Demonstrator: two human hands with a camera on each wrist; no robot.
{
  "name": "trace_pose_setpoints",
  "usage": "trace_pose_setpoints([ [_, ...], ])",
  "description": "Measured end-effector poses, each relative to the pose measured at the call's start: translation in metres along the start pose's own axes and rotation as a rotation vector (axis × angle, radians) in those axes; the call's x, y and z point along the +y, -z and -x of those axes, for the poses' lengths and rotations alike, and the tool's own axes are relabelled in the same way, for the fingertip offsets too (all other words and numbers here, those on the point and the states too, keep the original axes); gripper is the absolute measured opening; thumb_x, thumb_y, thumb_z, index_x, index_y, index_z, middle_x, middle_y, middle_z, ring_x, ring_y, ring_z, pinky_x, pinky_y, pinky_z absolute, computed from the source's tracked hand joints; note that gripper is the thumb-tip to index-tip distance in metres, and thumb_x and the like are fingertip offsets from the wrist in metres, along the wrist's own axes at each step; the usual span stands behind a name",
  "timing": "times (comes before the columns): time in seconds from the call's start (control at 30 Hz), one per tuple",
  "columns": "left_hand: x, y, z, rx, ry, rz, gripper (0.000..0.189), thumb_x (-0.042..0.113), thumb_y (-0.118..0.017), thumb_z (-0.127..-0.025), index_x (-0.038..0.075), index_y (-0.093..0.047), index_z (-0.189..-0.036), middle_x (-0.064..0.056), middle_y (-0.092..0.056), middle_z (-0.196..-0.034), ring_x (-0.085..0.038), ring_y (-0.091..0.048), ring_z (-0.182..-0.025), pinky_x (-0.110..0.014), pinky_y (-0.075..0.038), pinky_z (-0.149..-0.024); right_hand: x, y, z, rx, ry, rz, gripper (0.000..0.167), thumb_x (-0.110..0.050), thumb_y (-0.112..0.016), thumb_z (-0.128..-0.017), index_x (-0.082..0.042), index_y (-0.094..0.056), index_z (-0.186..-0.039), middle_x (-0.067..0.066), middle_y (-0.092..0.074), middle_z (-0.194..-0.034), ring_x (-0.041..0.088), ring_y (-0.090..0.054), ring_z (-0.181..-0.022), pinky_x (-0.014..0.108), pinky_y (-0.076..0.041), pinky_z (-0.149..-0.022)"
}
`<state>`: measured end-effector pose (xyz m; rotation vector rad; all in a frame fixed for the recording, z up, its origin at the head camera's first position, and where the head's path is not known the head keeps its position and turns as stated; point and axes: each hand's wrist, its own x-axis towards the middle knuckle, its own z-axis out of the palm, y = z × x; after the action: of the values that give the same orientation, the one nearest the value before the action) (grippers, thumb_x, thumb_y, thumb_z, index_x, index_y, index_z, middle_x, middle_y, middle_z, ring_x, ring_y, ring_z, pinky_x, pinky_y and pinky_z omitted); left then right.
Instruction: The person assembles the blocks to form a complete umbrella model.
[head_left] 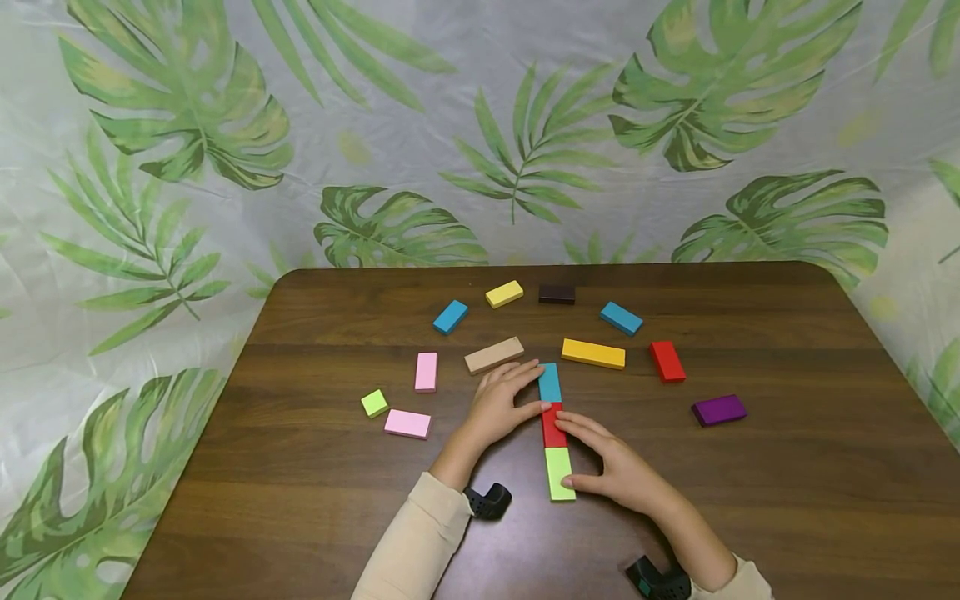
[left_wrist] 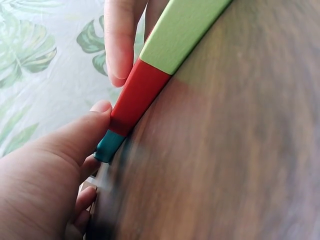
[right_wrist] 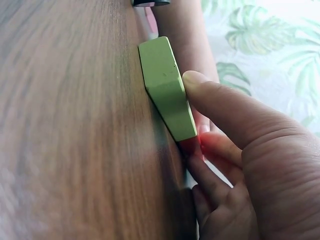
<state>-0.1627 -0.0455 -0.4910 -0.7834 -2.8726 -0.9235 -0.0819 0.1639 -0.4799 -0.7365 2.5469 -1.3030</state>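
On table point(head_left: 300, 500): blue block point(head_left: 550, 383), red block point(head_left: 553, 432), green block point(head_left: 557, 471), end to end.
Left hand point(head_left: 495, 406): loosely spread, touching blue and red.
Right hand point(head_left: 621, 468): loosely spread, touching red and green.
Only head view: purple block point(head_left: 718, 410).

Fourteen blocks point(head_left: 593, 353) are lying on one table point(head_left: 300, 500). Three blue blocks point(head_left: 550, 383) are showing in the head view, two at upper centre and one at centre. Two red blocks point(head_left: 667, 362), two light-green blocks point(head_left: 559, 479) and two pink blocks point(head_left: 426, 372) are spreading around the middle. One yellow block point(head_left: 504, 294) and one dark block point(head_left: 557, 294) are sitting at upper centre; one tan block point(head_left: 494, 356), one orange-yellow block point(head_left: 600, 355) and one purple block point(head_left: 718, 410) are lying lower. Two hands point(head_left: 495, 410) and two black wrist devices point(head_left: 489, 502) are appearing at lower centre.
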Motion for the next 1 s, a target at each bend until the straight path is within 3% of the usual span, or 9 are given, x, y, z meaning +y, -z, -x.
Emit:
trace_pose_setpoints([
  [0.37,0.0013,-0.0004,-0.0007,0.018,0.008,-0.008,0.057,0.049,-0.060,-0.080,0.021,-0.051,-0.129,0.007,-0.043,-0.135,-0.017,-0.033,-0.125,-0.041,-0.023,-0.101,-0.0024,0.0008,0.0017,0.002,0.003,-0.002,0.069,-0.035,-0.072,-0.074,-0.014,-0.044,-0.133,-0.001,-0.033,-0.140,0.023,-0.032,-0.126,0.051,-0.031,-0.095],
  [0.77,0.0028,-0.0053,-0.0021,0.090,0.030,0.013,0.042,0.041,-0.059,-0.085,0.021,-0.057,-0.122,0.009,-0.048,-0.129,-0.013,-0.038,-0.119,-0.038,-0.027,-0.097,-0.0034,0.0008,0.0022,0.002,0.001,0.006,0.069,-0.036,-0.073,-0.074,-0.014,-0.045,-0.133,-0.003,-0.033,-0.140,0.020,-0.033,-0.125,0.049,-0.032,-0.095],
  [1.0,0.0019,-0.0042,-0.0016,0.088,0.023,0.033,0.044,0.042,-0.059,-0.085,0.020,-0.057,-0.123,0.007,-0.049,-0.129,-0.014,-0.038,-0.121,-0.039,-0.025,-0.099,-0.0026,0.0007,0.0017,0.004,0.005,0.008,0.069,-0.036,-0.072,-0.074,-0.014,-0.044,-0.133,-0.003,-0.033,-0.140,0.020,-0.032,-0.126,0.049,-0.032,-0.095],
])
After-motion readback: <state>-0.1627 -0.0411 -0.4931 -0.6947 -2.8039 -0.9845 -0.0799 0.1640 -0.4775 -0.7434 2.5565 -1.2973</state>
